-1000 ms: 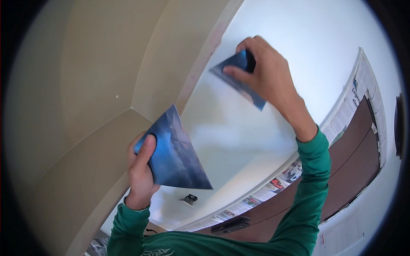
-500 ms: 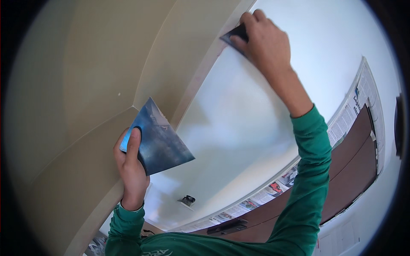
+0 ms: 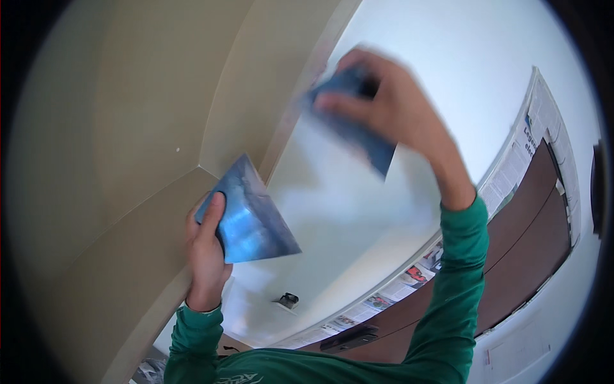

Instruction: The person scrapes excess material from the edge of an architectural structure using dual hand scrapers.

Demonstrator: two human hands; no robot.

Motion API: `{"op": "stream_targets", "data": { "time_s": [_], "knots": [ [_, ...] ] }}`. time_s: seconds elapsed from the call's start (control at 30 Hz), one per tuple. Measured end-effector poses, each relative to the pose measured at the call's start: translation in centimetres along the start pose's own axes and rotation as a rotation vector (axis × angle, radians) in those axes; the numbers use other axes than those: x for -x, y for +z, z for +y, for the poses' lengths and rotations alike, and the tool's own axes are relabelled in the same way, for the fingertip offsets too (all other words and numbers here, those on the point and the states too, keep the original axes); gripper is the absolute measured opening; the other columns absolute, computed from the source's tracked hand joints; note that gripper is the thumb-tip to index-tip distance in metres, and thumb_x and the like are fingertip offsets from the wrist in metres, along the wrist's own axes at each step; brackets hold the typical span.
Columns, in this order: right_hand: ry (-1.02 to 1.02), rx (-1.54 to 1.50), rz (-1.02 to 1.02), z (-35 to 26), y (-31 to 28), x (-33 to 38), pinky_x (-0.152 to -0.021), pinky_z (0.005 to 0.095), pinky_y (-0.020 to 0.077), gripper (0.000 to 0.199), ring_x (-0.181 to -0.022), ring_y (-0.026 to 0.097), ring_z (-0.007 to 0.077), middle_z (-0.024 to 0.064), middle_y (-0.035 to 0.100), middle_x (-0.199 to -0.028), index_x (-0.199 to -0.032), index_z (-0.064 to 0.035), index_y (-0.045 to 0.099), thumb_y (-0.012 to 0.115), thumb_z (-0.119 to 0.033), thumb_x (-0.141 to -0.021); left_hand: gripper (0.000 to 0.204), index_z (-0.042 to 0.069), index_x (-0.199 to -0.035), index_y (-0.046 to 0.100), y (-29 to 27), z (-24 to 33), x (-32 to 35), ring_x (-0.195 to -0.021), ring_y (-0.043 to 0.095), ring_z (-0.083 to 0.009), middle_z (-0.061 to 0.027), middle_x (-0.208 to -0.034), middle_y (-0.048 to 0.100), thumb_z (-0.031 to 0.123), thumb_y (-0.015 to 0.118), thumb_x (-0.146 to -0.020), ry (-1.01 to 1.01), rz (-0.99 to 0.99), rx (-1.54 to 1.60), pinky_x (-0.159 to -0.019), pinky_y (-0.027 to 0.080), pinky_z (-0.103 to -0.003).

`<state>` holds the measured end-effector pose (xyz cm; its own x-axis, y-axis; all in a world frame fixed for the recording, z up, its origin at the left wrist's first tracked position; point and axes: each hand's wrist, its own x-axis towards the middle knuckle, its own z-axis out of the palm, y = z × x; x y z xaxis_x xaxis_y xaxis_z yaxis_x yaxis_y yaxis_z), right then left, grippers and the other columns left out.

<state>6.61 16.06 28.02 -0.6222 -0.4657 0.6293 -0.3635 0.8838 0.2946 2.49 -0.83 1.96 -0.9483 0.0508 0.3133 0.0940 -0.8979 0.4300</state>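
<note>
Overhead, left hand (image 3: 206, 246) clenched around wide bluish metal spatula blade (image 3: 249, 221), raised near beige wall corner (image 3: 199, 165). Right hand (image 3: 390, 109), blurred, fingers pinching second dark-blue metal spatula (image 3: 355, 121), up beside white wall (image 3: 448, 57) edge. Green sleeves (image 3: 457, 281) on both arms.

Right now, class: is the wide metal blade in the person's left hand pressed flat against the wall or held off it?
Held off it. The left hand grips the blade tilted, its broad face towards the camera.
</note>
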Motion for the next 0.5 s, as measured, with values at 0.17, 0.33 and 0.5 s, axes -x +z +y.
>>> {"op": "stream_targets", "data": {
  "time_s": [0.17, 0.33, 0.5],
  "knots": [
    [0.179, -0.431, -0.168, 0.5, 4.5, 5.2, -0.072, 0.0301, 0.0509, 0.037, -0.083, 0.062, 0.0141, 0.0058, 0.065, -0.088, -0.106, -0.0036, 0.062, 0.08, -0.03, -0.086, 0.032, 0.004, -0.126, 0.059, 1.0, 0.3, 1.2, -0.093, 0.069, -0.0181, -0.0076, -0.111, 0.069, 0.025, 0.058, -0.102, -0.039, -0.11, 0.021, -0.081, 0.056, -0.031],
    [0.582, -1.386, 0.212, 2.5, 11.8, 8.8, -0.086, 0.0321, 0.0513, 0.036, -0.097, 0.062, 0.0137, 0.0083, 0.066, -0.103, -0.118, -0.0005, 0.058, 0.071, -0.025, -0.095, 0.034, 0.006, -0.126, 0.06, 1.9, 3.1, 3.6, -0.093, 0.067, -0.0183, -0.0068, -0.11, 0.068, 0.03, 0.057, -0.102, 0.172, 0.055, -0.088, -0.081, 0.055, -0.032],
    [0.788, -2.076, 0.412, -2.1, 17.5, 9.9, -0.094, 0.0316, 0.0502, 0.035, -0.107, 0.062, 0.0141, 0.0062, 0.064, -0.113, -0.123, -0.0015, 0.056, 0.065, -0.025, -0.099, 0.035, 0.007, -0.126, 0.06, 1.4, 3.8, 5.0, -0.099, 0.065, -0.0175, -0.0058, -0.114, 0.065, 0.032, 0.057, -0.101, 0.338, 0.197, -0.181, -0.084, 0.054, -0.032]
  ]
}}
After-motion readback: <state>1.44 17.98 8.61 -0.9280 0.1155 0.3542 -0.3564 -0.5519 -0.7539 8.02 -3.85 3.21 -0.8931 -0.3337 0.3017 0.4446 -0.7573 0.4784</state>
